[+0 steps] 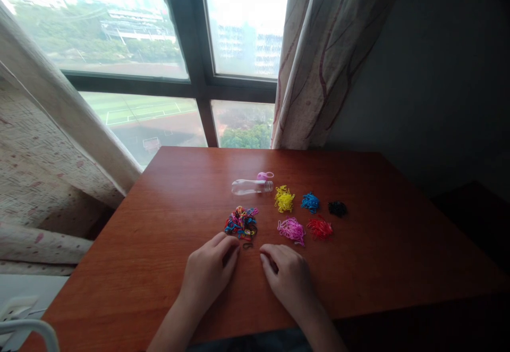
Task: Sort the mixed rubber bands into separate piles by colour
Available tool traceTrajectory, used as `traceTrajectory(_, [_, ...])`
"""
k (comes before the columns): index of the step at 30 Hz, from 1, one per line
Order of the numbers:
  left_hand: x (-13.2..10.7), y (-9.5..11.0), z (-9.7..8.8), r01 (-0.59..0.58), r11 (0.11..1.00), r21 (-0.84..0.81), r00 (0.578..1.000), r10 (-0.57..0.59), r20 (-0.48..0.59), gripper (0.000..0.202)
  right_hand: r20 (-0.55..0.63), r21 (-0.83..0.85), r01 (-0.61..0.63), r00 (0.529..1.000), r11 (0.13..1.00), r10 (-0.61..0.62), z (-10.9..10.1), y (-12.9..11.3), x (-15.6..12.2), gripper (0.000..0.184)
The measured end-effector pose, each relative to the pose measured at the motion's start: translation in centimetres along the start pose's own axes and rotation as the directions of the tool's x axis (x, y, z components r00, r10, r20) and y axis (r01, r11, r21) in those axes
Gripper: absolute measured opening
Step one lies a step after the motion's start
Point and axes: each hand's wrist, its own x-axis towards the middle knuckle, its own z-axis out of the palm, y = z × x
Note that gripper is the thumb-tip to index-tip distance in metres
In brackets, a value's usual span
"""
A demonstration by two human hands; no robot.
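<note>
A mixed pile of small coloured loops (241, 223), which look like bulb-shaped pins, lies in front of my hands on the wooden table. One dark loop (247, 245) sits apart at the pile's near edge, between my two hands. My left hand (211, 267) rests at the pile's lower left, fingers curled and thumb close to the forefinger. Just right of the dark loop, my right hand (286, 269) is curled too, its thumb and fingertips close together. Whatever either hand pinches, if anything, is hidden or too small to see.
Sorted heaps lie to the right: yellow (284, 199), blue (309, 202), black (337, 208), pink (291, 229) and red (320, 228). Behind the mixed pile lies a clear bottle (251, 186) on its side, with a pink ringed cap (263, 175). The table (159, 219) meets a curtained window.
</note>
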Motion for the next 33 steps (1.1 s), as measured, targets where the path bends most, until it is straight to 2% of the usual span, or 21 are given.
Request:
traceTrajectory(5, [0.0, -0.2, 0.2, -0.038, 0.998, -0.041, 0.999, 0.037, -0.026, 0.018, 0.005, 0.003, -0.001, 1.000, 1.000, 0.001, 0.0, 0.0, -0.1, 0.018])
traceTrajectory(16, [0.1, -0.3, 0.2, 0.032, 0.989, -0.145, 0.994, -0.047, -0.101, 0.017, 0.019, -0.009, -0.020, 1.000, 1.000, 0.020, 0.0, -0.1, 0.1, 0.017])
traceTrajectory(27, [0.1, -0.2, 0.1, 0.031, 0.997, -0.073, 0.995, -0.038, -0.090, 0.017, 0.028, -0.024, -0.054, 0.998, 0.998, 0.055, 0.6, -1.5, 1.9, 0.011])
traceTrajectory(33, [0.0, -0.2, 0.1, 0.024, 0.999, -0.048, 0.996, -0.028, -0.089, 0.019, 0.014, -0.056, -0.031, 0.999, 0.998, 0.031, 0.7, -1.6, 2.2, 0.012])
